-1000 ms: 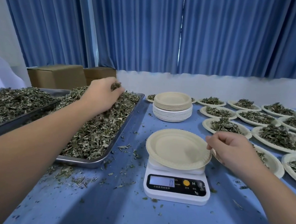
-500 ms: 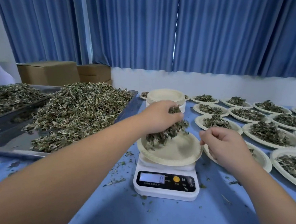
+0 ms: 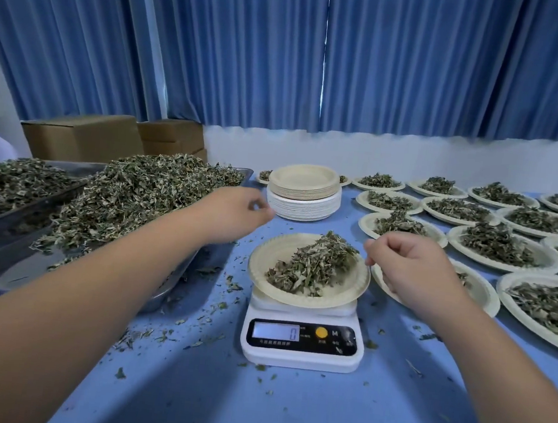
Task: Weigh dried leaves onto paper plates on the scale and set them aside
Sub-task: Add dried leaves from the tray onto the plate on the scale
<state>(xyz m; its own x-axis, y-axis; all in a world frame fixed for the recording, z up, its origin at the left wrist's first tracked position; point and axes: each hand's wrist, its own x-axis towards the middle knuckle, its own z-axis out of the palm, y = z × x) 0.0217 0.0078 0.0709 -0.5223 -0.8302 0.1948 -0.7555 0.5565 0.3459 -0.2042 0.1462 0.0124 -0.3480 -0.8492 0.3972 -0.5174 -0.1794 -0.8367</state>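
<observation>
A white digital scale [image 3: 302, 341] stands on the blue table, its display showing 0. On it sits a paper plate [image 3: 263, 261] with a heap of dried leaves [image 3: 313, 266]. My left hand [image 3: 236, 212] hovers left of and behind the plate, over the corner of the metal tray [image 3: 158, 297]; its fingers are loosely curled and hold nothing. My right hand [image 3: 409, 269] is just right of the plate's rim. Its fingers are curled with thumb and forefinger close together, and nothing shows in them. The tray's big leaf pile [image 3: 127, 202] lies at the left.
A stack of unused paper plates [image 3: 303, 193] stands behind the scale. Several filled plates [image 3: 497, 248] cover the table's right side, one partly under my right wrist. A second leaf tray [image 3: 5, 182] and cardboard boxes [image 3: 82, 135] are at far left. Leaf crumbs litter the table.
My left hand took a handful from the tray, dropped it on the plate and has drawn back toward the tray. My right hand stayed beside the plate's rim.
</observation>
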